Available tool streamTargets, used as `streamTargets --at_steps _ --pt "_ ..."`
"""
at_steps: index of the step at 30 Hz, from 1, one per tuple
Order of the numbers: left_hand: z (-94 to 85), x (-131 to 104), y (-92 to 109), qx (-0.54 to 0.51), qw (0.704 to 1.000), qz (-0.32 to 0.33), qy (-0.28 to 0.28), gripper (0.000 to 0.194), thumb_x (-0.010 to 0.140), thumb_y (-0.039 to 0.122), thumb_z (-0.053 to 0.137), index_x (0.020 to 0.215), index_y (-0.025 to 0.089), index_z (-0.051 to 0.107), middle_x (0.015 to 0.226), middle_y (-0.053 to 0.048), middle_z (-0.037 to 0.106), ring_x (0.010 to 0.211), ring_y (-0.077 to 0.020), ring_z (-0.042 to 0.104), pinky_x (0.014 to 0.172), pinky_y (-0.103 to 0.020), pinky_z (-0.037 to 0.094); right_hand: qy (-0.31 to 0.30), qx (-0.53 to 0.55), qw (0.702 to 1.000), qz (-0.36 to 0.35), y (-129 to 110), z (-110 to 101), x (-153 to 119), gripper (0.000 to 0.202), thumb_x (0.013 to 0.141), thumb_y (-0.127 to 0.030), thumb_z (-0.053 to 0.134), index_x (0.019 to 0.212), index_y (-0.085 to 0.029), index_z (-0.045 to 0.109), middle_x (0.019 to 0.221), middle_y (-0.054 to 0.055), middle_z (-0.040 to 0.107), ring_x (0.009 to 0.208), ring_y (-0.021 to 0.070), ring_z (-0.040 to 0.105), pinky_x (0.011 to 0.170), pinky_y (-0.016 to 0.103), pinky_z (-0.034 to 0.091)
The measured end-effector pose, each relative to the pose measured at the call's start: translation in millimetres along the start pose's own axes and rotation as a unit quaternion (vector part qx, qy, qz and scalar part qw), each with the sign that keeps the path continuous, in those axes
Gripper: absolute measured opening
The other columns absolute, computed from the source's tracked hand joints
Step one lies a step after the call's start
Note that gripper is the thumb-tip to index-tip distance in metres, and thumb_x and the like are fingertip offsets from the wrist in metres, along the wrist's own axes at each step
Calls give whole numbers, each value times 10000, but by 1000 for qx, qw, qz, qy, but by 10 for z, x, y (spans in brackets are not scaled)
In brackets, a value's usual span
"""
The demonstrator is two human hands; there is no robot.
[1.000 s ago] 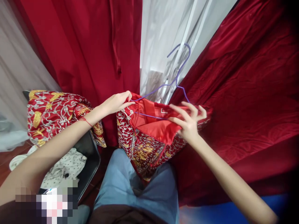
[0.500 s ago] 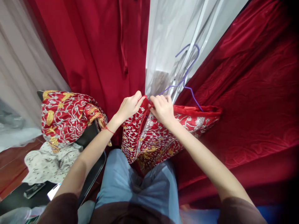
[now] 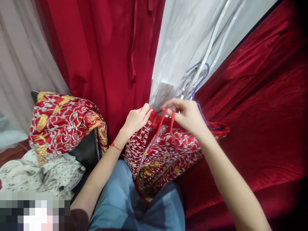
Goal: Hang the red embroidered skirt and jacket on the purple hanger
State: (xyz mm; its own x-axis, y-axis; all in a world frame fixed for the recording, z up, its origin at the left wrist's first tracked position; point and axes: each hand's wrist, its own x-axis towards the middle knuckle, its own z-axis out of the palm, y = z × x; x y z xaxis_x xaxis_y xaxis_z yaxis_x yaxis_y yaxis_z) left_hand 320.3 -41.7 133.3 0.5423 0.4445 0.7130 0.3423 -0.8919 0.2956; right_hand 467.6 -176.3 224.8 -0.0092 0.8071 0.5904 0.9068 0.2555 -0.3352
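Note:
A red skirt-like garment (image 3: 178,146) with silver and gold embroidery hangs in front of my knees, a purple hanger (image 3: 201,81) inside its red waistband. My left hand (image 3: 138,118) pinches the left end of that waistband. My right hand (image 3: 186,112) is closed at the fingertips on a red drawstring (image 3: 160,128), which loops over the fingers and dangles down over the embroidery. The hanger's lower part is partly hidden behind my right hand and the cloth.
To the left, another red embroidered garment (image 3: 64,122) is draped over a black chair (image 3: 85,149). A white dotted cloth (image 3: 40,176) lies below it. Red curtains (image 3: 103,48) and white drapery (image 3: 178,41) stand ahead; dark red cloth (image 3: 260,128) hangs at right.
My right hand has moved right, away from the left hand, drawing up the red drawstring. My left hand stays on the waistband. The view has shifted slightly.

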Motion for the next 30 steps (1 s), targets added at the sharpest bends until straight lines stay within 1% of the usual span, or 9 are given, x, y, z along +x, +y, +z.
streamTargets --at_steps 4,7,10,14,18,20,23,26,30 --pt "-23 -16 -6 4 1000 -6 -4 266 1044 402 350 937 216 507 790 -96 692 695 -267 701 574 -318 363 -74 239 959 136 -76 -18 269 238 767 -418 757 814 -188 713 580 -10 634 497 122 568 519 269 469" --pt "-56 -57 33 37 999 -6 -14 219 1035 348 383 1011 203 545 793 -96 708 690 -250 706 572 -309 374 -6 329 926 184 10 120 519 256 789 -422 747 822 -185 656 626 10 664 577 139 658 593 276 549" --pt "-93 -100 88 73 997 5 -11 227 1042 327 369 1031 197 554 787 -77 719 660 -204 703 540 -286 351 54 313 928 193 160 328 735 214 862 -354 670 967 -173 628 678 18 684 642 149 692 678 305 581" --pt "-136 -134 144 110 994 5 -25 304 1060 356 310 1029 173 550 816 -75 728 712 -222 726 528 -280 355 59 174 972 145 185 475 785 282 826 -215 668 1091 -130 619 689 18 692 671 175 697 721 343 573" --pt "-137 -125 152 113 993 0 -40 311 1066 359 305 1054 163 546 870 -72 736 753 -226 734 549 -275 378 103 137 985 -7 -122 395 349 172 912 -282 573 950 -159 688 857 47 735 788 152 703 769 305 549" --pt "-119 -107 147 106 994 -6 -38 315 1067 368 308 1044 160 543 873 -73 734 755 -220 732 553 -269 379 156 160 974 -21 -264 413 -47 182 939 -307 561 949 -184 695 882 29 733 798 132 691 771 280 536" --pt "-83 -81 148 102 994 -24 -33 339 1070 388 299 1008 155 536 840 -77 724 745 -214 727 553 -262 378 202 223 949 92 -284 711 -738 183 958 -327 554 957 -196 683 749 -7 692 673 114 649 686 250 508" --pt "-66 -80 169 111 993 -39 -28 346 1069 398 299 994 152 531 821 -77 715 732 -208 724 552 -261 372 160 272 909 271 -111 1297 -1331 291 943 -448 546 883 -185 656 623 -15 646 574 130 608 591 247 472" --pt "-85 -115 213 131 990 -49 -26 346 1070 393 301 984 151 532 810 -71 708 723 -205 723 539 -267 343 117 243 882 387 3 2014 -1669 408 845 -581 610 801 -177 642 642 20 672 540 141 581 560 253 428"
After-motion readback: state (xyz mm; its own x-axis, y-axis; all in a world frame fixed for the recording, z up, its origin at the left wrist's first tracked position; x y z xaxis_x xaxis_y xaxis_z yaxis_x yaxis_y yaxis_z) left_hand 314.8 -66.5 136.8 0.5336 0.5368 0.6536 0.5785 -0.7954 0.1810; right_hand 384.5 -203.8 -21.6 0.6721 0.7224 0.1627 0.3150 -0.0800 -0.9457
